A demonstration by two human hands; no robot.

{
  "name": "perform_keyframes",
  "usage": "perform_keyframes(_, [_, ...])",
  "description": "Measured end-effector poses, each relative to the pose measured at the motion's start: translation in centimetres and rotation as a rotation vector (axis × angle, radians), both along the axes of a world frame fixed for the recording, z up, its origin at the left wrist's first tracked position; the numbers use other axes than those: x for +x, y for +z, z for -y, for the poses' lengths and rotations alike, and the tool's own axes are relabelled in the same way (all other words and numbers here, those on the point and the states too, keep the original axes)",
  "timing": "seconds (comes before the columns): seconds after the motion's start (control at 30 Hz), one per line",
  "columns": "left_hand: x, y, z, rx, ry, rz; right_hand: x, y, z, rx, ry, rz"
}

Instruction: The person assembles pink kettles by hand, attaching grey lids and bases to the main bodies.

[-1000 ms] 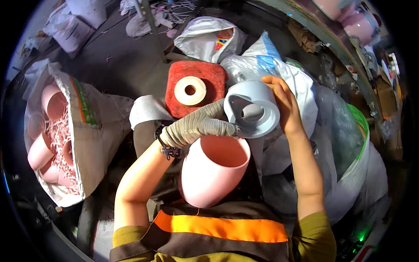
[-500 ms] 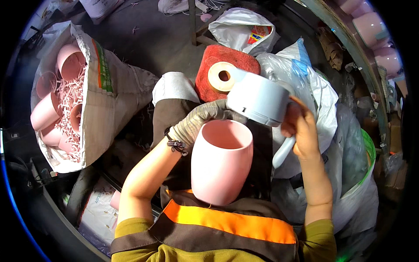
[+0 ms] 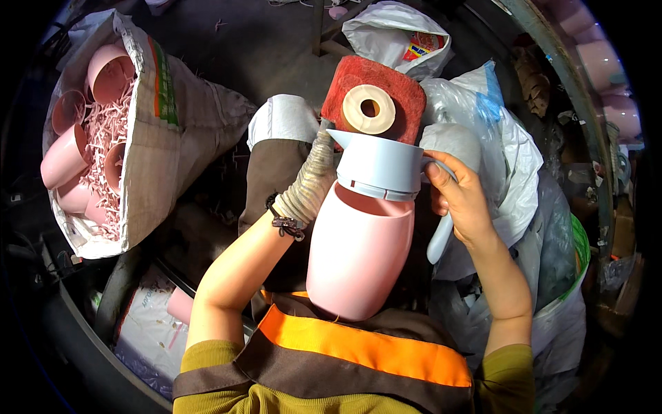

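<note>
A pink vacuum jug body (image 3: 358, 255) stands slightly tilted in my lap, its wide mouth facing up. Over that mouth sits a light blue jug top (image 3: 379, 164) with a pointed spout at the left, covering most of the opening; part of the dark pink inside still shows below its lower edge. My bare right hand (image 3: 458, 193) is closed round the top's light blue handle, whose free end hangs down below the fingers. My left hand (image 3: 314, 176), in a striped grey glove, lies against the left side near the rim and spout. Its fingers are mostly hidden there.
A white woven sack (image 3: 172, 131) at left holds several pink shells and pink shreds. Ahead, a cream ring (image 3: 369, 109) lies on a red pad (image 3: 407, 90). Plastic bags (image 3: 510, 152) crowd the right, beside a metal frame (image 3: 576, 90) with pink pieces beyond.
The light blue top has come down and left onto the mouth of the jug body, turning upright. My left hand has shifted from across the rim to its left side.
</note>
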State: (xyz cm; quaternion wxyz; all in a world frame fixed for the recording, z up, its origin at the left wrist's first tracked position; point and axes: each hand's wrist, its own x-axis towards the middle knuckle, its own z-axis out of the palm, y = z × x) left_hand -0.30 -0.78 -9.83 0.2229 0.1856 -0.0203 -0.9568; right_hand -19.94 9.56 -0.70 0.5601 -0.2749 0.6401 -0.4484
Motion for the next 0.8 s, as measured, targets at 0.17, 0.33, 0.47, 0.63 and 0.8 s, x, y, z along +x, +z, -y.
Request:
perform_keyframes(0.17, [1.1,-0.5,-0.3,-0.172,-0.048,-0.073,-0.6,-1.2,-0.3,-0.033,0.076,-0.125])
perform_keyframes(0.33, [2.0,1.3,-0.8,-0.533,-0.140,-0.025,-0.7,-1.9,-0.3,-0.161,0.137,-0.186])
perform_keyframes(0.47, [2.6,-0.1,-0.5,-0.592,-0.177,0.024,-0.6,-2.7,-0.3,-0.194,0.140,-0.195])
perform_keyframes(0.63, [2.8,0.6,-0.2,-0.663,-0.214,0.145,-0.4,-3.2,0.1,-0.229,0.163,-0.268])
perform_keyframes(0.8, [2.4,2.1,-0.4,-0.600,-0.183,0.105,0.1,-3.9,0.3,-0.196,0.141,-0.243])
